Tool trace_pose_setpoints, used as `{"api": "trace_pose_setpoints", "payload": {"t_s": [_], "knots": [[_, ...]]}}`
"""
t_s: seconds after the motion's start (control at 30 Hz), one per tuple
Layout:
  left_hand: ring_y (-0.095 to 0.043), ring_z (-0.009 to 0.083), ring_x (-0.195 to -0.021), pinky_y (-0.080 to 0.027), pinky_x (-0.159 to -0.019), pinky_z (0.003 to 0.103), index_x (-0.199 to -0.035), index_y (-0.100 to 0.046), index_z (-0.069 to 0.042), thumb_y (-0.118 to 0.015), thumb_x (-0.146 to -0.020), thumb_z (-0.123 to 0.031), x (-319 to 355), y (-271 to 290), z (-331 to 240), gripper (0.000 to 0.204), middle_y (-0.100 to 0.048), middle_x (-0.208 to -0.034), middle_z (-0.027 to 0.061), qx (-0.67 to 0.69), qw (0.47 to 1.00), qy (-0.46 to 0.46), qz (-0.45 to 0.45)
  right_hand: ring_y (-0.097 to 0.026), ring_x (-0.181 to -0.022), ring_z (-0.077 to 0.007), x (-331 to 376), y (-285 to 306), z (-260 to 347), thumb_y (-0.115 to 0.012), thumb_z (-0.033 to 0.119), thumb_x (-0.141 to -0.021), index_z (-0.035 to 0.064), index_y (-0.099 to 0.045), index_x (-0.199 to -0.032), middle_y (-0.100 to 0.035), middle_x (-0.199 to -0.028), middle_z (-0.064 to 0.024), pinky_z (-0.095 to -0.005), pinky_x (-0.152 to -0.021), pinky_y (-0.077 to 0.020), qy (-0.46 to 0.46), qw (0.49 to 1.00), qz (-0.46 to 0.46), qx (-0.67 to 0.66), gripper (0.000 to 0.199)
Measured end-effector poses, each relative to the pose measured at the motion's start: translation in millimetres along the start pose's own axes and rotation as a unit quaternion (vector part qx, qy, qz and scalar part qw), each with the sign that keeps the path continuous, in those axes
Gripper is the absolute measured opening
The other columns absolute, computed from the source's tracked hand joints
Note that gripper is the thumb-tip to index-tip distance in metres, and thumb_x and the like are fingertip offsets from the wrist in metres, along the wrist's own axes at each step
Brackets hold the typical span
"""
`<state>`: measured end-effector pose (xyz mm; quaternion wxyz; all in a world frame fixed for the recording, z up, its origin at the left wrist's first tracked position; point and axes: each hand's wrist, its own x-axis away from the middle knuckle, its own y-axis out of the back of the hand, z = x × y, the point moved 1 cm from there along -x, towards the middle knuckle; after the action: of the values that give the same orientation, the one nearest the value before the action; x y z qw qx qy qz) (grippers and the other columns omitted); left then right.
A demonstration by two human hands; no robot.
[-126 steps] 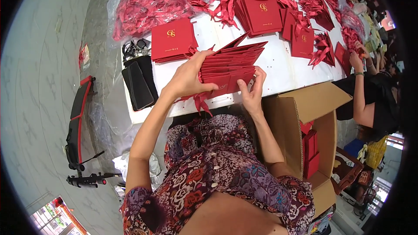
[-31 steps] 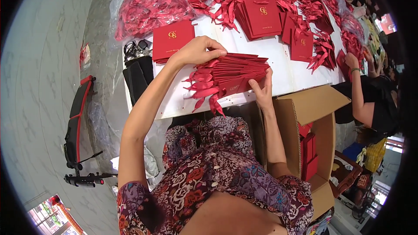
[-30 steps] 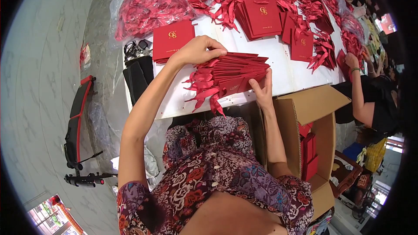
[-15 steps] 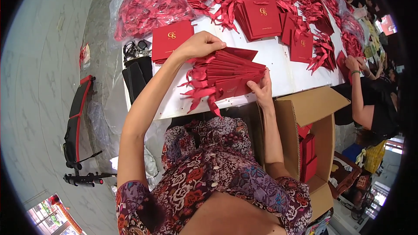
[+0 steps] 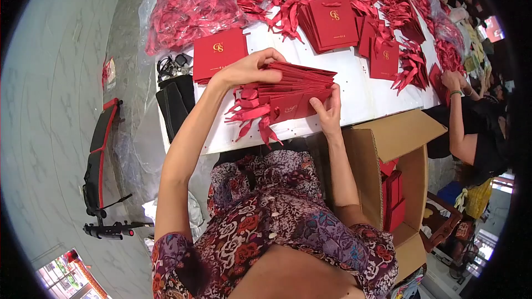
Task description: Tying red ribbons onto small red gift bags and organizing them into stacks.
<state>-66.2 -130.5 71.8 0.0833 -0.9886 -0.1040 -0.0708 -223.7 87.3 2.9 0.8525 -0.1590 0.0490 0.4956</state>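
Note:
A fanned stack of small red paper gift bags [image 5: 293, 89] is between my two hands above the table's near edge. Red ribbons [image 5: 252, 112] hang loose from the stack's left end. My left hand [image 5: 252, 69] is closed on the far left side of the stack, its fingers curled over the far bag. At the near right corner, my right hand [image 5: 328, 112] grips the stack, thumb on the nearest bag and fingers behind. A flat pile of red bags [image 5: 219, 50] lies just beyond my left hand.
More red bags [image 5: 335, 25] and ribbon heaps cover the white table's [image 5: 354, 86] far side. A clear plastic sack of ribbons [image 5: 188, 14] stands at far left, a black pouch [image 5: 176, 102] nearer. An open cardboard box [image 5: 399, 135] holds red items. Another person's hands [image 5: 453, 82] work at right.
My left hand has moved slightly right and down along the far side of the stack. The fanned bags are drawn closer together, and my right hand has shifted slightly left.

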Motion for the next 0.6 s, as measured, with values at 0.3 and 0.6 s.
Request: {"api": "trace_pose_setpoints", "payload": {"t_s": [0.3,0.6], "knots": [[-0.044,0.0271,-0.135,-0.033,-0.114,0.039,-0.147,-0.031,-0.006,-0.093,-0.061,-0.024,33,-45,15,0.108,-0.044,-0.145,0.0173,-0.273,0.949,-0.111,-0.111,-0.039,-0.130,-0.0232,0,18,-20,-0.071,0.013,-0.090,-0.0004,-0.034,-0.140,-0.037,-0.137,-0.0128,-0.0370,-0.111,-0.0323,0.053,0.985,-0.026,0.160,0.064],[-0.051,0.0305,-0.125,-0.040,-0.108,0.040,-0.136,-0.040,-0.003,-0.079,-0.068,-0.013,29,-46,36,0.079,-0.051,-0.130,0.0164,-0.233,0.953,-0.131,-0.146,-0.041,-0.129,-0.0276,-13,3,5,-0.085,0.019,-0.075,0.0016,-0.012,-0.151,-0.035,-0.140,-0.0181,-0.0409,-0.112,-0.0345,0.004,0.998,0.025,0.055,0.107]]}}
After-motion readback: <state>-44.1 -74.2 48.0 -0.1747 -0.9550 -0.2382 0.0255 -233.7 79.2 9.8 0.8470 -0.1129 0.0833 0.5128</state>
